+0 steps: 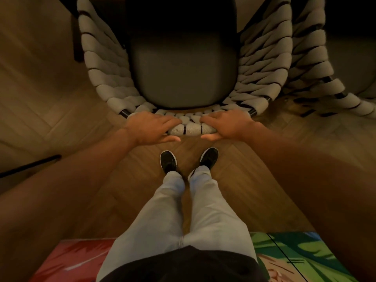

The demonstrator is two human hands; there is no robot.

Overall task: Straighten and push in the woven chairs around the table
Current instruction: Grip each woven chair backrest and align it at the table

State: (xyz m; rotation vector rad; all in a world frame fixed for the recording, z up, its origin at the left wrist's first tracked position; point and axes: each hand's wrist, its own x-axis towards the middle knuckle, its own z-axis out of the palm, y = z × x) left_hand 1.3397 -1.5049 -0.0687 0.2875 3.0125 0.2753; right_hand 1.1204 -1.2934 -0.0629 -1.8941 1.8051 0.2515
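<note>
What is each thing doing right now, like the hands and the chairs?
left hand: gripping the top of the chair back
right hand: gripping the same back, beside the left
woven chair: upright, held by both hands, seat partly in shadow ahead
dark seat cushion: lying on the seat, nothing on it
second woven chair: upright close on the right, untouched

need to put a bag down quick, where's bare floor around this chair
Bare floor lies left of the woven chair, and a strip runs between the chair back and the shoes. The right is crowded: a second woven chair sits close. Left hand and right hand grip the backrest.
</note>
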